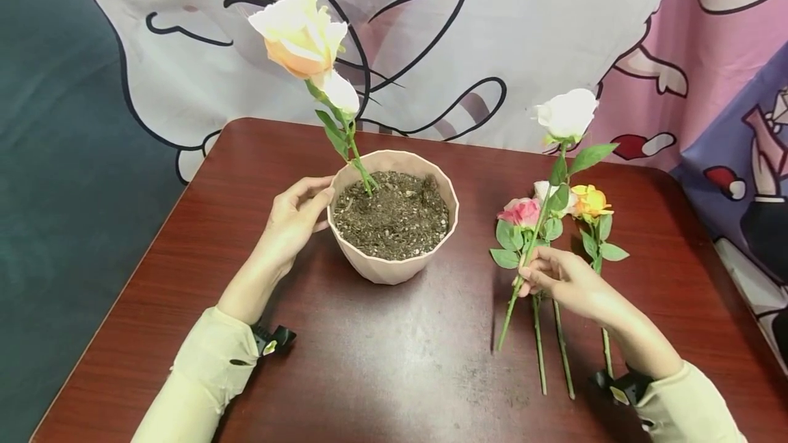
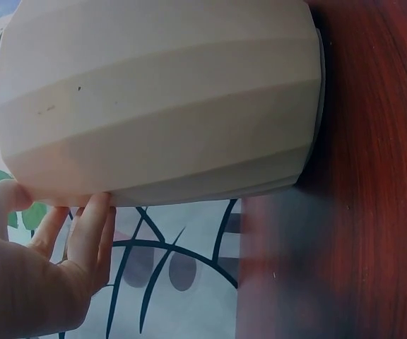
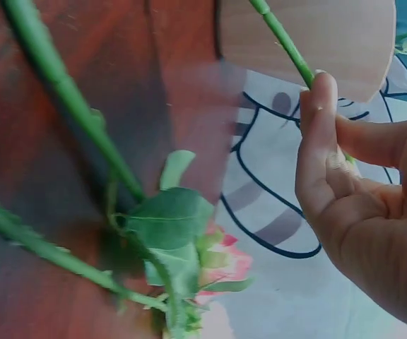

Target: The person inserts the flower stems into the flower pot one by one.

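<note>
Pinching one white rose [image 1: 566, 115], right fingers [image 3: 318, 145] over three lying flowers [image 1: 522, 213].

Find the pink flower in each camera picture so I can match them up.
Head: the pink flower is right of centre.
Left wrist: not in it.
Right wrist: the pink flower is below centre, slightly right.
Shared landmark: the pot, near the middle in the head view, across the top in the left wrist, at upper right in the right wrist.
</note>
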The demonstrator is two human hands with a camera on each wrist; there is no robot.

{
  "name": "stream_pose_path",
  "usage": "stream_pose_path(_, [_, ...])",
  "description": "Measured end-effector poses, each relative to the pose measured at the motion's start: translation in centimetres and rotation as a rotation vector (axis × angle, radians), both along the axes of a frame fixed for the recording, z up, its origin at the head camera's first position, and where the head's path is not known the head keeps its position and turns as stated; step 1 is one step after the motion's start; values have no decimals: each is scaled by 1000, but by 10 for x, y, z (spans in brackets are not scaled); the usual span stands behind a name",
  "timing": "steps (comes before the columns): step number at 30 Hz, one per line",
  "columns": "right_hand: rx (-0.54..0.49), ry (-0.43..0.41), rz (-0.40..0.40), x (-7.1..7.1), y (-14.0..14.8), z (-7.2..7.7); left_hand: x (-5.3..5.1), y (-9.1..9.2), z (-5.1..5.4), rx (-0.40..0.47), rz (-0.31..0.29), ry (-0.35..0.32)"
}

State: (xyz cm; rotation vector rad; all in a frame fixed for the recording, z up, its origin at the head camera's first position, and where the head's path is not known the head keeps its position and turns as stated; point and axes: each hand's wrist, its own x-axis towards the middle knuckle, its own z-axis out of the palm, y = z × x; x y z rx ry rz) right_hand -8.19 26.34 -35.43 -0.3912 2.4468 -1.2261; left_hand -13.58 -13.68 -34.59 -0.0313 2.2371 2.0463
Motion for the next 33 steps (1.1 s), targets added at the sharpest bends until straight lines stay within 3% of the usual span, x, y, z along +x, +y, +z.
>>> stream_pose_path(7, [-77,191,-30,-13,-8,16,-2,0,-1,10,-3,6])
stream_pose_path(13, [-217,272,-55,-28,-17,31,-2,-1,-2,-2,3,-7])
stream_pose_path(20, [-525,333,-104,-45,-29,55,-1,-1,-2,1,-4,-8])
stream_pose_path(25, [-705,359,-56,-59,-40,70,-2,-2,-5,16,7,6])
stream_pose_path(33, [-703,372,-56,-75,-61,101,-1,0,-1,26,10,-10])
